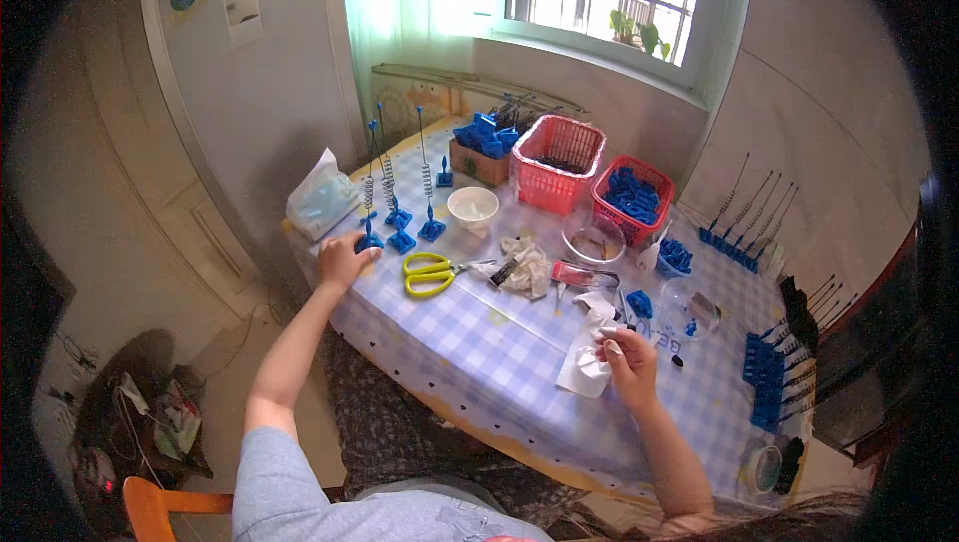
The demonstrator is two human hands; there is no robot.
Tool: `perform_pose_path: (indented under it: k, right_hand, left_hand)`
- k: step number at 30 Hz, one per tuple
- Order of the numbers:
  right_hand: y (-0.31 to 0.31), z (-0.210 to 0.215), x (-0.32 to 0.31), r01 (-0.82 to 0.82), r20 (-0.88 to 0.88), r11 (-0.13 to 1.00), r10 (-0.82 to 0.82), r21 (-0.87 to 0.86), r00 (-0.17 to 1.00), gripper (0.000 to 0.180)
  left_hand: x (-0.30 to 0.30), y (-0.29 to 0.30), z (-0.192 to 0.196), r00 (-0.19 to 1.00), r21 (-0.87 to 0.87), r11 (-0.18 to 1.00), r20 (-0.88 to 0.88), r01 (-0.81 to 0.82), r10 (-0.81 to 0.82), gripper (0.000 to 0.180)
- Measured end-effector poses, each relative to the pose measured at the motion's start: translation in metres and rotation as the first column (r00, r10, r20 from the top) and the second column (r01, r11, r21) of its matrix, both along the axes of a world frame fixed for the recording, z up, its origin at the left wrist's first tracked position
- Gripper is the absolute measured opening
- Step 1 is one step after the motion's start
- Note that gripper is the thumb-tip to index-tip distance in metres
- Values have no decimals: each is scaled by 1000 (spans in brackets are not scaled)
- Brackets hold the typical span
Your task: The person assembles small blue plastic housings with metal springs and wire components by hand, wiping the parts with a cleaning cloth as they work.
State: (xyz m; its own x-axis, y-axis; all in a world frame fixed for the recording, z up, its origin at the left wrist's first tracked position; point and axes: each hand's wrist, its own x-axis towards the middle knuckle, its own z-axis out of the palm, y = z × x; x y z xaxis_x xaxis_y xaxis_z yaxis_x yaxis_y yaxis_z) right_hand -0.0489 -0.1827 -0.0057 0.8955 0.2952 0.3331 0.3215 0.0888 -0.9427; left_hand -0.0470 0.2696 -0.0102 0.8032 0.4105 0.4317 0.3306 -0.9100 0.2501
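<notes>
My left hand (343, 260) is at the table's left edge, its fingers closed round the base of a blue spring stand (370, 240), which has a coiled spring and a thin rod rising from it. Just behind stand several similar upright pieces, among them a blue-based spring stand (432, 229). My right hand (631, 367) is above the right part of the table, thumb and fingers pinched together beside a crumpled white tissue (583, 367). Whatever is between those fingertips is too small to make out. A blue plastic piece (639, 304) lies just beyond that hand.
Yellow-handled scissors (430, 276), a white bowl (473, 206) and a crumpled cloth (525, 268) lie mid-table. Behind them are a large red basket (555, 185), a red basket of blue parts (604, 225) and a cardboard box (478, 164). Spring stands (767, 382) line the right edge.
</notes>
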Motion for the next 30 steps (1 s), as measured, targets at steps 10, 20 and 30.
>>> perform_pose_path:
  k: [10,20,30]
  right_hand:
    - [1,-1,-2,-8,75,986,21,-165,997,15]
    - [3,2,-4,27,189,965,24,-259,982,15]
    - [2,3,-2,65,287,952,25,-300,958,16]
  left_hand:
    - [6,2,-15,997,-108,994,69,29,-22,43]
    - [5,1,-17,1000,-94,995,20,26,-24,47]
    - [11,5,-21,999,-203,979,46,16,-7,54]
